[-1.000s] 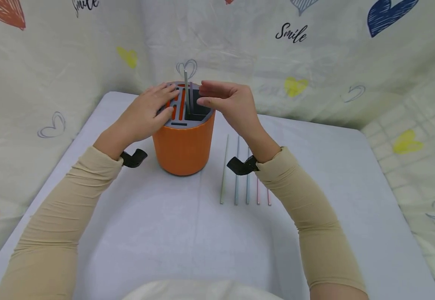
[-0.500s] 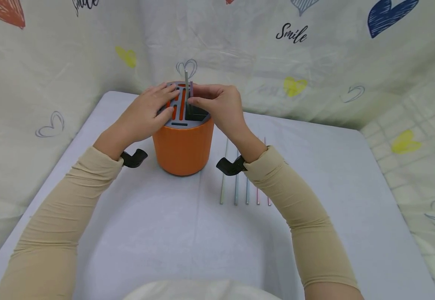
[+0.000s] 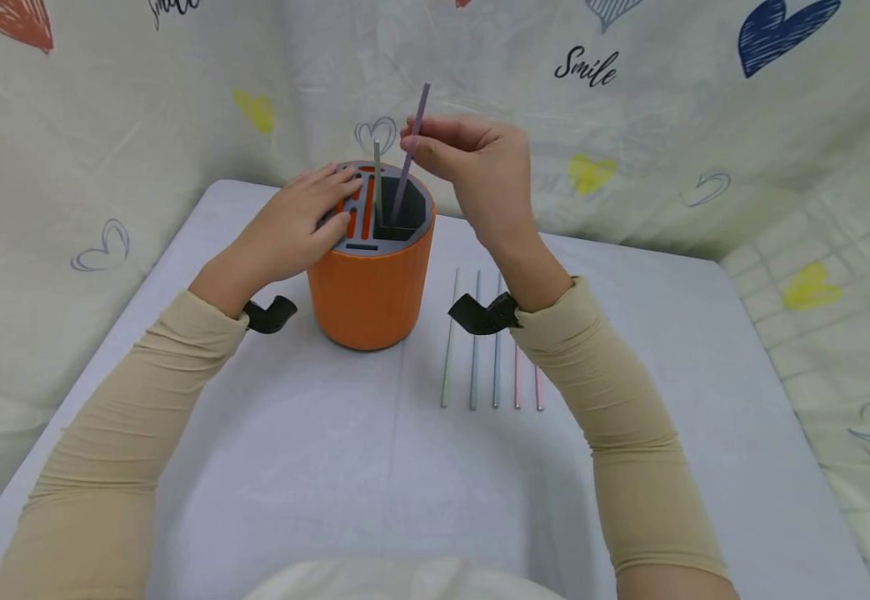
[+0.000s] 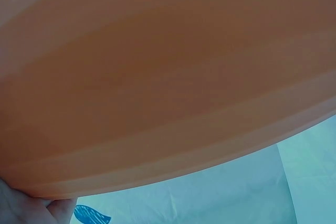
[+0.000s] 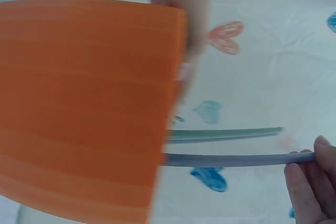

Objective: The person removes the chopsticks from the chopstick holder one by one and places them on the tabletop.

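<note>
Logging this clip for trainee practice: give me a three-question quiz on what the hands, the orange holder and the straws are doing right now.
1. True or false: the right hand pinches the purple straw, whose lower end is inside the orange holder.
2. How many straws lie on the table to the right of the holder? A) three B) five C) seven
3. What does the left hand rest on?

Key
1. True. The straw leans, its lower end in the dark opening beside the upright green straw.
2. B. The loose straws lie side by side.
3. The holder's grey slotted top, fingers flat.
</note>
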A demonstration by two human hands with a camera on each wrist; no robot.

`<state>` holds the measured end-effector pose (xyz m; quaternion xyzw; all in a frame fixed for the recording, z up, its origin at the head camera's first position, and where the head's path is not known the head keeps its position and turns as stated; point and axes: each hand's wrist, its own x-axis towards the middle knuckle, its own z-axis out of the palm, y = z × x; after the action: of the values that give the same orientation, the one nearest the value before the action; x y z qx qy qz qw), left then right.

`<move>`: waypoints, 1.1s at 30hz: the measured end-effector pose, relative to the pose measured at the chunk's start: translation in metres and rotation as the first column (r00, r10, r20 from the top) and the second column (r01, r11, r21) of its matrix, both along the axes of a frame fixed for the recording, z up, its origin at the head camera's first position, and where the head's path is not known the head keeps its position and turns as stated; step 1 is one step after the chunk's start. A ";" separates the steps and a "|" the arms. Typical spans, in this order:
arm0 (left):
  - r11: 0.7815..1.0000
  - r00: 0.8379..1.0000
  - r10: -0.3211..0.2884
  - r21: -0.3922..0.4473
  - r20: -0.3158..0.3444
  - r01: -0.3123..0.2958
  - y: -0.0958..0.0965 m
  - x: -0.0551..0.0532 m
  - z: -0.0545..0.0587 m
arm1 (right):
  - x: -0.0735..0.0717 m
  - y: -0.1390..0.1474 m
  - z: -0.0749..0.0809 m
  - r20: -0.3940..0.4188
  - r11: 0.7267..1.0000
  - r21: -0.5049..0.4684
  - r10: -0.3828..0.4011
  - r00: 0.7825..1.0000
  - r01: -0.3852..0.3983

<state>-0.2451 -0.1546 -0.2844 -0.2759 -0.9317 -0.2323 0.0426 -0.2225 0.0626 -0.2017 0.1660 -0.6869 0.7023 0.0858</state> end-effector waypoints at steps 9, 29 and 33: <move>1.000 1.000 0.003 -0.008 -0.003 -0.003 0.000 0.000 0.001 | 0.008 0.014 0.040 -0.126 0.978 -0.210 -0.009 0.992 -0.018; 1.000 1.000 0.003 -0.013 -0.003 -0.003 0.001 0.002 0.002 | -0.020 0.110 0.046 0.138 0.884 -0.444 -0.093 0.986 0.145; 1.000 1.000 0.006 -0.014 -0.002 -0.006 0.001 0.002 0.002 | -0.032 0.138 0.024 0.311 0.889 -0.397 -0.101 0.945 0.226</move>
<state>-0.2426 -0.1535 -0.2827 -0.2737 -0.9341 -0.2254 0.0421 -0.2549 0.2003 -0.1775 -0.0177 -0.5329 0.8421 0.0808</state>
